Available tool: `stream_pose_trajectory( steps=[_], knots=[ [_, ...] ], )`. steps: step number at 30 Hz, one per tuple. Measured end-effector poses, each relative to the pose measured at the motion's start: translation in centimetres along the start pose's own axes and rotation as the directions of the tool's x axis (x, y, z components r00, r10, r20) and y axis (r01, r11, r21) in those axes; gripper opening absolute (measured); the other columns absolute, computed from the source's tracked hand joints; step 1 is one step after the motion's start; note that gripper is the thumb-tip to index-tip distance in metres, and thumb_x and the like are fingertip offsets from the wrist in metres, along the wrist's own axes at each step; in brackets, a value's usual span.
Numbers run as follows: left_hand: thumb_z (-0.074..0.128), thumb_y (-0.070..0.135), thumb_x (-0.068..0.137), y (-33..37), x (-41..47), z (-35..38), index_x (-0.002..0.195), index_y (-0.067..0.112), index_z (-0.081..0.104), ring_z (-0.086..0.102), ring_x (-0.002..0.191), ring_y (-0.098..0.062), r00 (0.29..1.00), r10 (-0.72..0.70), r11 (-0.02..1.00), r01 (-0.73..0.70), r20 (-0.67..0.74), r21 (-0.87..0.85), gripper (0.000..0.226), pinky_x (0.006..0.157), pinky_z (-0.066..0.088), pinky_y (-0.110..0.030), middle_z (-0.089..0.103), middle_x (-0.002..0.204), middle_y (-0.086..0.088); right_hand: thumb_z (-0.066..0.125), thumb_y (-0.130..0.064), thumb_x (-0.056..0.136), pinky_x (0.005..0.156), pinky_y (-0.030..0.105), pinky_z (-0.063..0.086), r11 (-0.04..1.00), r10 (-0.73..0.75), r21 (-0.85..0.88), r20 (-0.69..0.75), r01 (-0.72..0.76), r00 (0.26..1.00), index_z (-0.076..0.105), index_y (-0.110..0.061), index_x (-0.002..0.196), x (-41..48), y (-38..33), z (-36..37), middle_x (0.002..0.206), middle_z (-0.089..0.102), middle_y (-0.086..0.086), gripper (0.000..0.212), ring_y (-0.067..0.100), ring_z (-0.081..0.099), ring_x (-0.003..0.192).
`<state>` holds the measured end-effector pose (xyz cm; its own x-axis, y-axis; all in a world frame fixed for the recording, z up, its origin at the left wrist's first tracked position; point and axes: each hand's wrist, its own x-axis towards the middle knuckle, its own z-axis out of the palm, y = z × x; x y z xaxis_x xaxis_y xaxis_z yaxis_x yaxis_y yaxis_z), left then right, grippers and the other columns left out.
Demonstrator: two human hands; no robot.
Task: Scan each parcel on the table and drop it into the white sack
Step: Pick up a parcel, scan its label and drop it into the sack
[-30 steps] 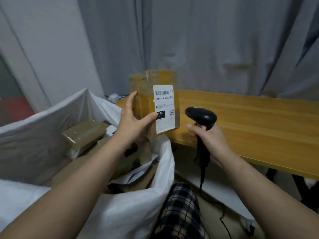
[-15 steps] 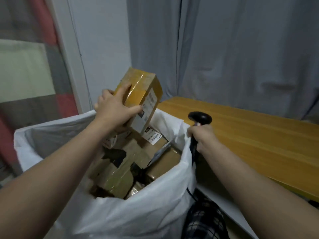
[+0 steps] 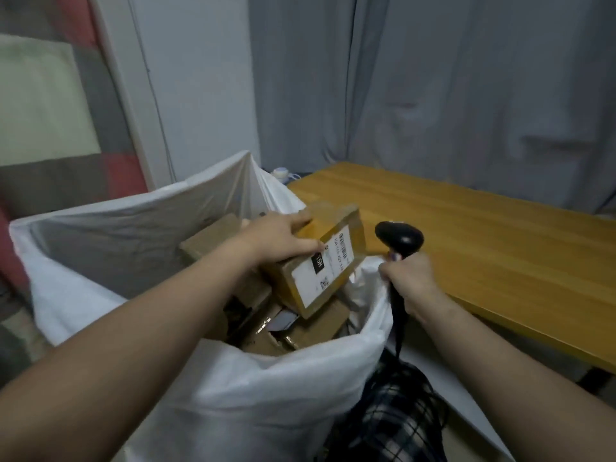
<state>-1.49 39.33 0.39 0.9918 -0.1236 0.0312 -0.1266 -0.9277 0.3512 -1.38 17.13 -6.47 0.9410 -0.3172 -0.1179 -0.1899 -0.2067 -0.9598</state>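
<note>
Down in the mouth of the white sack point(image 3: 266, 388), the labelled parcel point(image 3: 328, 271) now lies low over the boxes already inside. Half a second ago it was raised above the rim, and a second ago it faced the scanner point(image 3: 400, 240), so the scan looks done and only the release remains. The left hand point(image 3: 280, 240) grips it from above, with the thumb point(image 3: 310, 253) on the label side and the fingers curled over the far top edge. The right hand point(image 3: 411, 281) clasps the scanner beside the rim, with the table point(image 3: 483, 248) beyond.
</note>
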Motion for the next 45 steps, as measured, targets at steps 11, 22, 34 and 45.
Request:
stream_pose_trajectory(
  steps=[11,22,34,45],
  knots=[
    [0.058,0.075,0.055,-4.9,-1.9,-1.3,0.088,0.037,0.072,0.064,0.093,-0.021,0.972,-0.154,0.966,0.186,0.18,-0.179,0.052,0.075,0.052,-0.034,0.067,0.105,-0.002,0.061,-0.001,0.08,0.048,0.026,0.026,0.914,-0.276,-0.309,0.0,0.262,0.961,0.044,-0.017,0.075,1.1,2.4,-1.5,0.062,0.043,0.001,0.023,0.021,0.045,0.06],
    [0.046,0.031,0.099,1.5,2.9,2.2,0.138,0.029,0.046,0.051,0.118,-0.028,0.992,0.049,0.875,-0.099,0.117,0.474,0.039,0.093,0.04,-0.039,0.052,0.131,-0.006,0.068,-0.018,0.085,0.067,0.029,0.036,0.902,-0.39,-0.175,0.063,0.395,0.919,0.059,-0.007,0.108,0.7,1.9,-2.1,0.089,0.06,0.005,0.027,0.021,0.057,0.085],
    [0.047,0.039,0.098,16.3,6.8,7.8,0.139,0.023,0.044,0.05,0.119,-0.027,0.875,0.484,0.831,-0.467,0.02,0.303,0.044,0.087,0.043,-0.036,0.052,0.134,-0.006,0.07,-0.027,0.087,0.074,0.033,0.047,0.97,-0.233,-0.097,-0.1,0.223,0.967,0.055,-0.024,0.105,1.4,2.5,-16.6,0.08,0.058,-0.004,0.023,0.017,0.057,0.077],
    [0.049,0.035,0.097,32.9,10.7,18.1,0.139,0.023,0.046,0.05,0.122,-0.027,0.668,0.736,0.67,-0.742,0.106,0.03,0.043,0.098,0.044,-0.04,0.054,0.134,-0.006,0.075,-0.038,0.081,0.064,0.037,0.056,0.889,0.338,0.43,-0.386,-0.157,0.858,0.059,-0.009,0.097,2.8,7.2,-34.6,0.093,0.066,0.011,0.037,0.028,0.066,0.074]
  ],
)
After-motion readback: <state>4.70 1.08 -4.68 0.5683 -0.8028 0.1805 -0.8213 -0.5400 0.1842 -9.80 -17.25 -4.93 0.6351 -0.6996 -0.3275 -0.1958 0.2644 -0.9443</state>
